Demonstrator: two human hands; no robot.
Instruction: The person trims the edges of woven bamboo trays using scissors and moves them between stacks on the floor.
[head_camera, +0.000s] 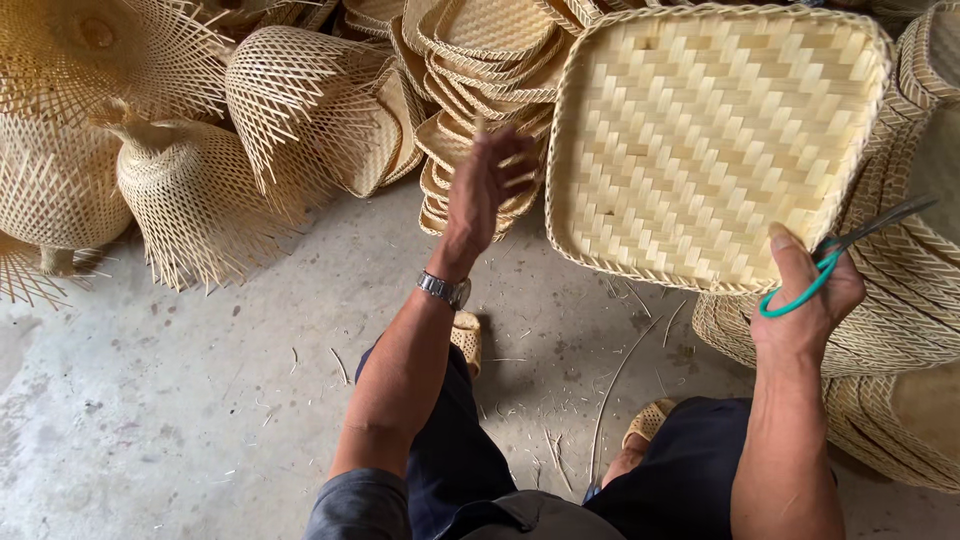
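Note:
My right hand (805, 300) grips the lower right edge of a square woven bamboo tray (700, 140), held up tilted with its underside toward me. The same hand also holds scissors with green handles (830, 262), the blades pointing up to the right. My left hand (485, 190), a metal watch on its wrist, is raised in front of a stack of woven trays (470, 70). Its fingers are blurred and loosely curled, holding nothing I can see. It is apart from the held tray's left edge.
Unfinished woven baskets with loose splayed strips (190, 190) stand at the left on the concrete floor (180, 400). More stacked trays (900, 330) rise at the right. Thin bamboo slivers lie on the floor between my sandalled feet (650, 420).

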